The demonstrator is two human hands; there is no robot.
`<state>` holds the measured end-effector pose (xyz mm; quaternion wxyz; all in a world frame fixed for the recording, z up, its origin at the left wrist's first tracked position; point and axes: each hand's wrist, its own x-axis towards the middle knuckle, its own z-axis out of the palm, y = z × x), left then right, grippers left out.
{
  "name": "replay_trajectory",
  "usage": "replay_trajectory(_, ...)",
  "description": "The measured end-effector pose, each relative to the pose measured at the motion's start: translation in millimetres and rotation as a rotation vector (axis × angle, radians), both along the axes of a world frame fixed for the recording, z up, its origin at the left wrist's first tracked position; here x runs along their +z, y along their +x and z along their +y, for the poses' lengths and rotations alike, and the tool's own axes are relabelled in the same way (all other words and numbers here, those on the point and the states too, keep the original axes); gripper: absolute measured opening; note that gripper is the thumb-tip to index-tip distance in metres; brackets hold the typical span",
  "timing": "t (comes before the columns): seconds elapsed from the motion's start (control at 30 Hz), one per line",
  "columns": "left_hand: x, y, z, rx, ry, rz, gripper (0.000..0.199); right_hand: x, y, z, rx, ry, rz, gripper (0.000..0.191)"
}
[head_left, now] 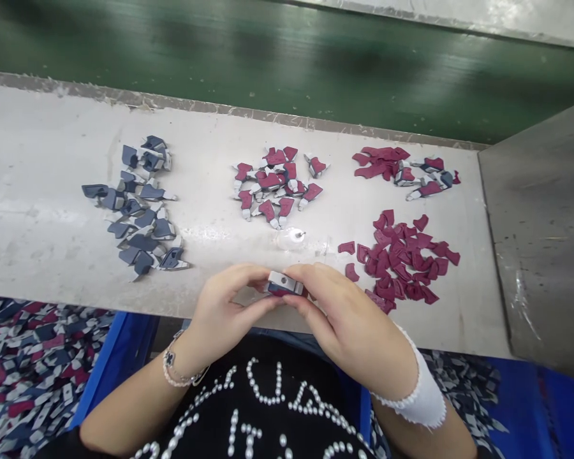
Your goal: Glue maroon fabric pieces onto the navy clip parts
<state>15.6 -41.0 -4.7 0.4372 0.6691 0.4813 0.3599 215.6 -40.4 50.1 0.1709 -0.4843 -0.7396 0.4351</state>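
At the far left, below the table, a blue crate (pixel 119 344) is full of loose grey, white and dark red pieces (pixel 29 370). On the white table (pixel 43 204), on the left side, you have a pile of grey-blue pieces (pixel 138 207) with white ends.

Your left hand (pixel 224 312), with a bead bracelet (pixel 176 363) on the wrist, is in a narrow shape. Its fingers curve in and hold one small piece (pixel 283 285) from the left side. This piece is grey and white on top, with dark red under it, and it is between your two hands, over the front part of the table. Your right hand (pixel 344 319) is narrow too and holds the same piece from the right side.

Above your hands, a small clear thing (pixel 287 239) lies on the table, but I cannot tell what it is. Behind it is a pile of dark red and white pieces (pixel 277 185).

To the right, loose dark red pieces (pixel 402 258) lie just beside your right hand, and a mixed pile of red and white pieces (pixel 402 169) lies behind them. At the far right, there is a second blue crate (pixel 530 408) under a grey metal panel (pixel 540 223).
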Motion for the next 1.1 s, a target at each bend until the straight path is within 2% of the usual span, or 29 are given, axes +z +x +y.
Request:
replay_trajectory(0.07,4.6,0,3,-0.027,-0.033,-0.004,0.013,1.4,1,0,0.042,0.004,0.022,0.017)
replay_trajectory(0.2,9.5,3,3,-0.048,-0.096,-0.122,0.019,7.6,7,0,0.131,-0.023,0.033,0.022)
replay_trajectory(0.3,8.7,8,-1,-0.032,-0.136,-0.183,0.023,10.0,9,0,0.131,-0.004,-0.008,0.020)
replay_trajectory(0.37,8.7,9,-2,-0.028,-0.127,-0.174,0.022,9.2,8,0,0.119,0.005,-0.010,0.020)
replay_trajectory(0.47,11.0,7,0,-0.073,-0.080,-0.059,0.019,5.3,2,-2,0.114,-0.003,0.001,0.019)
replay_trajectory(0.57,12.4,2,2,-0.109,-0.086,0.019,0.023,1.3,-5,-6,0.139,0.005,-0.032,0.016)
replay_trajectory(0.7,9.9,-1,1,-0.090,-0.140,-0.033,0.030,0.4,-6,-10,0.174,-0.006,-0.084,0.017)
replay_trajectory(0.8,8.7,-2,-2,-0.123,-0.268,-0.072,0.027,1.7,0,-10,0.189,-0.057,-0.060,0.017)
replay_trajectory(0.9,9.2,-2,-3,-0.183,-0.381,-0.093,0.019,0.5,2,-13,0.141,-0.079,-0.022,0.018)
replay_trajectory(1.1,17.5,0,-2,-0.155,-0.213,0.011,0.012,-6.5,-13,-21,-0.019,0.028,-0.109,0.013)
